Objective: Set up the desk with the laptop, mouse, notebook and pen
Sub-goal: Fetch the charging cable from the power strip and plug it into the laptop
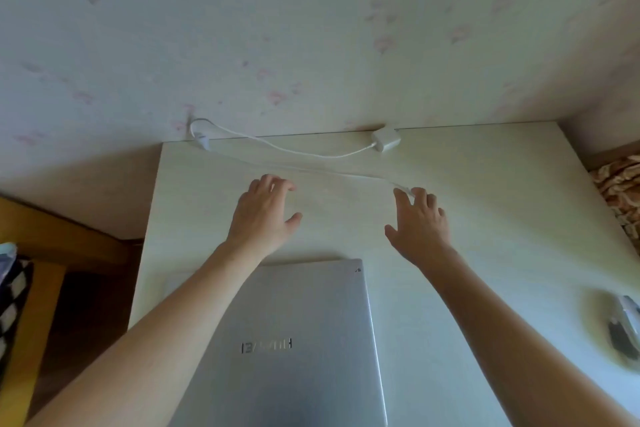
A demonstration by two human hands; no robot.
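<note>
laptop point(291, 340) closed, silver, near centre of desk point(485, 218) | left hand point(265, 217) fingers spread loose, holding nothing, beyond laptop's far edge | right hand point(420, 225) likewise released, fingertips at white cable point(311, 152) end | charger block point(386, 139) far edge by wall | mouse point(623, 329) right edge.

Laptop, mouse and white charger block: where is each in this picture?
laptop point(291, 340), head view: middle of its closed silver lid.
mouse point(623, 329), head view: its top, at the right edge.
charger block point(386, 140), head view: its white body.
</note>
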